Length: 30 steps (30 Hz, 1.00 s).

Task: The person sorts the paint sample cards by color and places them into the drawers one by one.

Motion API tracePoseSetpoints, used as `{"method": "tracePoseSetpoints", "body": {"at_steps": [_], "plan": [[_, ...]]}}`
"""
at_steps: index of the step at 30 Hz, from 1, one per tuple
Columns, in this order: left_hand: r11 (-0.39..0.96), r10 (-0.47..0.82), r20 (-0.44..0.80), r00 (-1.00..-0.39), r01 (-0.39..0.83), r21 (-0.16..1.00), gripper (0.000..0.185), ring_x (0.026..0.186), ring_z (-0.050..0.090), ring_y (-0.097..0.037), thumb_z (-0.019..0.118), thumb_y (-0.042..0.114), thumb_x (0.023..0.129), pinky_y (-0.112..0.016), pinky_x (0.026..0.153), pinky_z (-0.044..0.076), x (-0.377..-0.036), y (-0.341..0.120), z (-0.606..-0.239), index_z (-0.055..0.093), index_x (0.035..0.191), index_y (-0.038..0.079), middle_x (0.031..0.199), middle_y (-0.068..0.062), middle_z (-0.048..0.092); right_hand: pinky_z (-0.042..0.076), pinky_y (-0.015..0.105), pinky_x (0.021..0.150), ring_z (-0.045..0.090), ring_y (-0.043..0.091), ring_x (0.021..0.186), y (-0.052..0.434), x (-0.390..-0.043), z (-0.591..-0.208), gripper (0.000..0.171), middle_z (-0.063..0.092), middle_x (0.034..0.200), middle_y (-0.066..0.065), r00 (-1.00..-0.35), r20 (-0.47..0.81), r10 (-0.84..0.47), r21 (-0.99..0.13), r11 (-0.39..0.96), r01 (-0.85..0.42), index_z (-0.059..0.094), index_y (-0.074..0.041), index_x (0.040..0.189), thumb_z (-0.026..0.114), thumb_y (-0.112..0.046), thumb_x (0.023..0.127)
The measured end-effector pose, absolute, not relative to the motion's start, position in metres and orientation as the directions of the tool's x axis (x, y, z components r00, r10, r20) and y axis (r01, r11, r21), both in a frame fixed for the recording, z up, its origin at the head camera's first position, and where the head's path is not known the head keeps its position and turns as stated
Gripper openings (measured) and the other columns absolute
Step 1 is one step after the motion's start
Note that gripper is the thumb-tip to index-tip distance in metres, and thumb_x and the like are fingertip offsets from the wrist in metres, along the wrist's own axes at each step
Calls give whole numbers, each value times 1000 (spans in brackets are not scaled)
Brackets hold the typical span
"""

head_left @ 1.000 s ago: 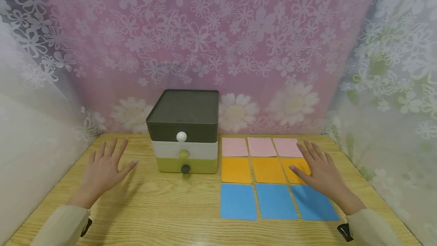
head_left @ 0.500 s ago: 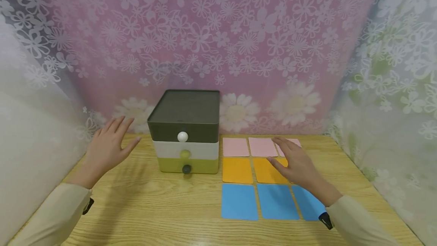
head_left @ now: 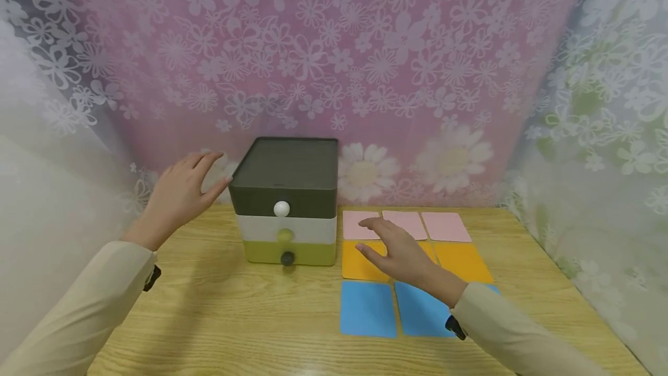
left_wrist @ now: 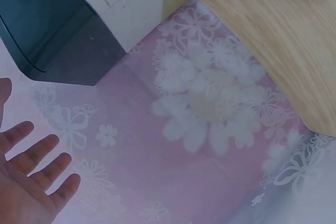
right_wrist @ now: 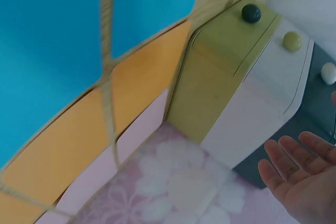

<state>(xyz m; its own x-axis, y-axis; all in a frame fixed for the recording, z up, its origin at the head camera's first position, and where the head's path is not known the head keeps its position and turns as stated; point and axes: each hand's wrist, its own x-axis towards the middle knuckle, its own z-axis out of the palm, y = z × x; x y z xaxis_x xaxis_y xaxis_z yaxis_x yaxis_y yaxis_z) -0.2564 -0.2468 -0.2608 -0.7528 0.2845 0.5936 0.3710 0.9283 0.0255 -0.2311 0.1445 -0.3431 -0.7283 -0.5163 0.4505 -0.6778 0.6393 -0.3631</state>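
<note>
A stacked drawer box (head_left: 284, 164) stands at the back of the wooden table, dark grey on top, white in the middle and lime green below. Its front knobs are a white one (head_left: 282, 209), a lime one (head_left: 285, 235) and a dark one (head_left: 287, 258). My left hand (head_left: 180, 197) is raised at the box's left side, thumb tip right at the top corner in the head view. In the left wrist view its fingers (left_wrist: 44, 150) are spread and hold nothing. My right hand (head_left: 402, 253), holding nothing, is over the paper cards, fingers extended towards the box's right side.
Right of the box lie three rows of square cards: pink (head_left: 446, 227) at the back, orange (head_left: 461, 260) in the middle, blue (head_left: 367, 309) in front. A flowered pink curtain (head_left: 313, 45) hangs close behind the table (head_left: 250, 329), with pale curtains at both sides.
Both hands have risen from over the table and moved inward towards the drawer box. The right hand has crossed leftward over the cards; the left has come to the box's top corner.
</note>
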Motion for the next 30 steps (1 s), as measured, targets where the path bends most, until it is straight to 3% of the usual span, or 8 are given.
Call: {"method": "tracePoseSetpoints", "body": {"at_steps": [6,11,16,21,24,30], "plan": [[918,294,584,-756,393,46,52,108,52,-38,58,39,88,-55,86,42,-271,-239,-253,49,129,9,121,-17,56,47,44,88,58,27,106,113,-233,-345,39,59,120,9,-728,396,-559,-532,507,-679,53,-4,122,55,-28,91],[896,314,547,-776,433,100,50,110,53,-36,57,39,88,-53,91,41,-283,-237,-252,50,129,10,124,-15,56,48,40,89,59,25,104,87,-235,-344,34,60,117,12,-757,316,-572,-704,394,-591,55,-2,118,53,-24,93],[858,349,435,-830,469,207,48,120,46,-36,52,38,92,-54,96,38,-296,-238,-255,49,131,11,133,-14,50,49,35,88,60,23,103,64,-240,-346,34,59,115,14,-792,233,-565,-843,288,-453,56,-2,118,52,-25,94],[802,421,396,-816,539,258,43,124,45,-33,52,33,93,-51,100,36,-309,-239,-261,52,128,8,131,-13,52,48,38,92,57,34,108,43,-246,-346,38,57,118,23,-804,139,-578,-957,130,-259,54,3,118,50,-26,94],[779,455,399,-796,573,255,40,123,45,-33,52,30,93,-51,101,35,-315,-240,-263,55,126,8,128,-13,54,46,41,95,54,37,112,31,-249,-346,41,57,120,24,-813,85,-576,-991,36,-129,52,5,120,49,-28,95],[751,481,359,-799,588,302,34,129,37,-36,47,25,96,-54,104,28,-319,-240,-267,57,123,9,133,-14,50,43,42,99,56,31,114,12,-253,-341,48,57,123,21,-824,-10,-566,-989,-115,91,49,5,124,47,-33,95]]}}
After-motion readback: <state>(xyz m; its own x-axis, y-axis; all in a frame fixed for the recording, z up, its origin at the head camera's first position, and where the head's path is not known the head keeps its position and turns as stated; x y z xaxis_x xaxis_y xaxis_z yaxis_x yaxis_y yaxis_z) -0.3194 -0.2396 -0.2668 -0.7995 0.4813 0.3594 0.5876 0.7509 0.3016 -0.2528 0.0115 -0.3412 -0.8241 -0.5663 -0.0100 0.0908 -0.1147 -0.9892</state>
